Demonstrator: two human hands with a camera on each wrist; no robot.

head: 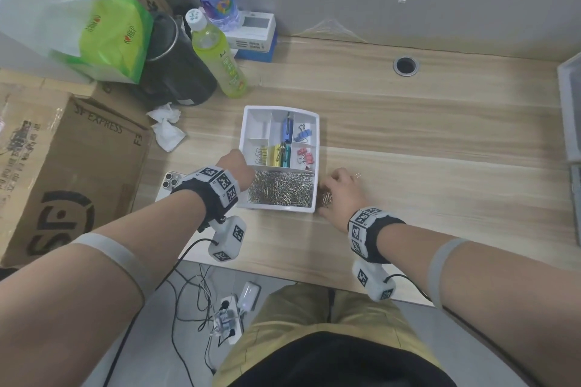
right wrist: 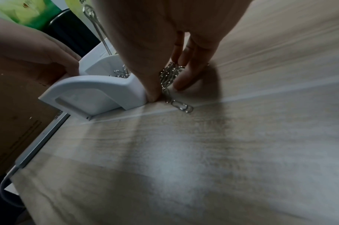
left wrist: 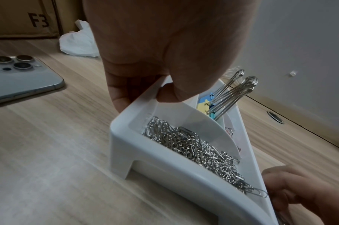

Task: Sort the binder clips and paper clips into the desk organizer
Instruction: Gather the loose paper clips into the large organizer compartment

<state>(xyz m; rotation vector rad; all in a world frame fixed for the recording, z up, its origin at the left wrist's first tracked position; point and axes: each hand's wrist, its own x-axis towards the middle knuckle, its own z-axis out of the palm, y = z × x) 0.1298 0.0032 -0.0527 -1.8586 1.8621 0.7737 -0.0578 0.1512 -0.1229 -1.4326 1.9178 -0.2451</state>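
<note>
white organizer (head: 316,148) holds sorted clips (head: 281,188).

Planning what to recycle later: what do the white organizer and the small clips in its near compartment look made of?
Organizer: probably molded plastic, smooth semi-gloss white with rounded corners and thin dividers. Paper clips: bent metal wire, by their silvery glinting highlights; the alloy cannot be told.

The head camera looks steeply down on the bench (head: 408,122); both wrist cameras sit low and close, sharing the white organizer (left wrist: 164,164).
</note>
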